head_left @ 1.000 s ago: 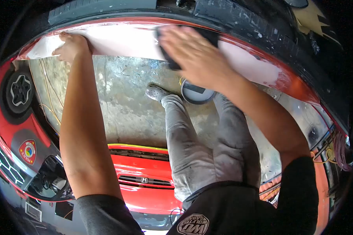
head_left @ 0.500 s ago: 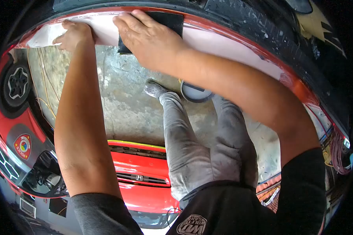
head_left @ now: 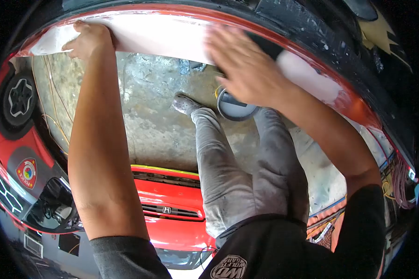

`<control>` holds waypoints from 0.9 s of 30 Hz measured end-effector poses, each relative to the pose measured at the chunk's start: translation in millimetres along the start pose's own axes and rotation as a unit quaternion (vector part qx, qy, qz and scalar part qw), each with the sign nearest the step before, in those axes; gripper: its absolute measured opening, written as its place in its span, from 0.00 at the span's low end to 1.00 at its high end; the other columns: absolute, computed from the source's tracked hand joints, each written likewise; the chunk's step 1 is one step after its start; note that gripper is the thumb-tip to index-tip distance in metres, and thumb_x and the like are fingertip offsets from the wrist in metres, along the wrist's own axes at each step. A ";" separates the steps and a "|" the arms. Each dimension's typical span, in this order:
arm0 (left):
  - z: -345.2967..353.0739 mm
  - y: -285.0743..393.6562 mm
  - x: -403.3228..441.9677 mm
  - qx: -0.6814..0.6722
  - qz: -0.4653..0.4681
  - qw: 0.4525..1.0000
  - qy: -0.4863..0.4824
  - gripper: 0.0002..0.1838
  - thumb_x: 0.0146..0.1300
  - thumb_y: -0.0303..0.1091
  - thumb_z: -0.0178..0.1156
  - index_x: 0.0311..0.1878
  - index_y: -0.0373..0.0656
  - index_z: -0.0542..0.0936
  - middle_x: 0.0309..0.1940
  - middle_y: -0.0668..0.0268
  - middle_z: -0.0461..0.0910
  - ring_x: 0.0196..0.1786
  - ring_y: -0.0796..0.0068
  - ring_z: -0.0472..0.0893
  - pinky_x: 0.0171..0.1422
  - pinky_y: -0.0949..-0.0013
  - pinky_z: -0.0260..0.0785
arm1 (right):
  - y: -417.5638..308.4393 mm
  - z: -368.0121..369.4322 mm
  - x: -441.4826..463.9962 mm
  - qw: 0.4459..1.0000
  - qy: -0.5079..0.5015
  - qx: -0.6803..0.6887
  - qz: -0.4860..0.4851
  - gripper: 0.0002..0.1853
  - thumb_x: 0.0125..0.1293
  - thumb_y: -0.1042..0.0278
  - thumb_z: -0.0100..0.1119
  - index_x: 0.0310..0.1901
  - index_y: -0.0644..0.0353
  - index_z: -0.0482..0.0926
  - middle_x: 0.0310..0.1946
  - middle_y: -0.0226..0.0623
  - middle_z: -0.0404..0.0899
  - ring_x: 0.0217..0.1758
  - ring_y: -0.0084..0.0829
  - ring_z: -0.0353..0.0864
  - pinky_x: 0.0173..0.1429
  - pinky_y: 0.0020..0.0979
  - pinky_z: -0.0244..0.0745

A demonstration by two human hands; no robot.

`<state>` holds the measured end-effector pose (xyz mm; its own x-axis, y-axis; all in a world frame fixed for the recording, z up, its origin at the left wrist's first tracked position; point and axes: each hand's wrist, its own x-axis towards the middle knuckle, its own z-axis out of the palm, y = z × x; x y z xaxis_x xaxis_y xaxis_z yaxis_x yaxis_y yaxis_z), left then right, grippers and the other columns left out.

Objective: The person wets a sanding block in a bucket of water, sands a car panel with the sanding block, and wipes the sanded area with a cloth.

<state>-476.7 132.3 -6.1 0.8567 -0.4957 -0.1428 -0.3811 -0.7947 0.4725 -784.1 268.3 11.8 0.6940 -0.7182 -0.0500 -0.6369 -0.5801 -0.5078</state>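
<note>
A curved red car panel (head_left: 172,39) with a broad whitish-pink coated band runs across the top of the view. My left hand (head_left: 89,41) rests on its left part, fingers apart and partly bent against the surface. My right hand (head_left: 244,63), smeared by motion, presses with extended fingers on the right half of the band. Beneath it is a black sheet, apparently sandpaper (head_left: 264,45), mostly covered by the hand. The thumb lies near the panel's lower edge.
A grey round bucket (head_left: 235,108) stands on the stained concrete floor (head_left: 149,125) by my legs. Behind me is a red car (head_left: 172,190); another car with a black wheel (head_left: 21,102) is at left. Hoses (head_left: 56,104) and coiled cables (head_left: 402,181) lie at the sides.
My right hand has slid to the right along the panel, taking the black sheet with it and uncovering the whitish middle. The left hand keeps its place.
</note>
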 end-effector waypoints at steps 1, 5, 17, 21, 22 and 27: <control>-0.4 0.5 -1.0 -0.007 -0.001 1.000 0.000 0.49 0.77 0.57 0.43 0.82 0.26 0.39 0.77 0.33 0.54 0.70 0.33 0.73 0.73 0.41 0.69 | -10.6 13.8 33.6 0.999 0.027 -0.031 -0.016 0.40 0.69 0.59 0.60 0.78 0.67 0.61 0.82 0.53 0.56 0.87 0.44 0.51 0.90 0.46 0.40; -2.0 0.7 -5.6 -0.011 -0.006 1.000 -0.009 0.49 0.77 0.58 0.43 0.82 0.26 0.40 0.76 0.33 0.54 0.70 0.34 0.72 0.73 0.40 0.69 | -46.7 23.5 114.0 0.994 0.110 0.020 -0.015 0.37 0.70 0.62 0.57 0.77 0.69 0.62 0.79 0.55 0.60 0.86 0.46 0.55 0.90 0.46 0.43; 13.6 -16.8 20.9 0.065 0.039 0.997 0.019 0.48 0.78 0.56 0.45 0.82 0.27 0.40 0.73 0.31 0.57 0.68 0.34 0.74 0.71 0.44 0.72 | -34.7 25.9 112.4 0.997 0.065 -0.030 -0.031 0.34 0.69 0.68 0.51 0.77 0.68 0.64 0.79 0.53 0.62 0.87 0.42 0.53 0.90 0.45 0.42; -4.3 -1.7 3.0 -0.038 0.004 0.999 -0.004 0.48 0.75 0.55 0.50 0.81 0.27 0.43 0.71 0.31 0.60 0.67 0.34 0.75 0.71 0.43 0.71 | -38.9 40.0 149.8 0.991 0.118 0.027 -0.063 0.33 0.70 0.69 0.43 0.75 0.74 0.63 0.78 0.58 0.61 0.86 0.46 0.52 0.90 0.46 0.42; -2.6 -5.3 4.5 -0.071 0.008 0.997 0.005 0.49 0.74 0.54 0.52 0.81 0.27 0.43 0.70 0.31 0.61 0.67 0.34 0.75 0.71 0.43 0.71 | -35.6 38.1 144.0 0.992 0.115 0.013 -0.053 0.33 0.70 0.68 0.48 0.76 0.69 0.65 0.79 0.53 0.63 0.87 0.42 0.53 0.90 0.45 0.43; 4.0 -21.1 75.1 -0.240 -0.019 0.970 0.037 0.51 0.71 0.51 0.58 0.79 0.27 0.42 0.64 0.30 0.70 0.63 0.33 0.78 0.70 0.43 0.72 | 0.1 -9.8 -1.6 1.000 0.004 -0.016 0.006 0.41 0.59 0.72 0.65 0.76 0.66 0.65 0.80 0.53 0.60 0.87 0.42 0.52 0.90 0.45 0.41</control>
<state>-405.7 110.4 -30.2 0.8961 -0.4288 -0.1145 -0.1581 -0.5494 0.8205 -788.5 265.6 20.3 0.6845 -0.7274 -0.0492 -0.6550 -0.5839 -0.4796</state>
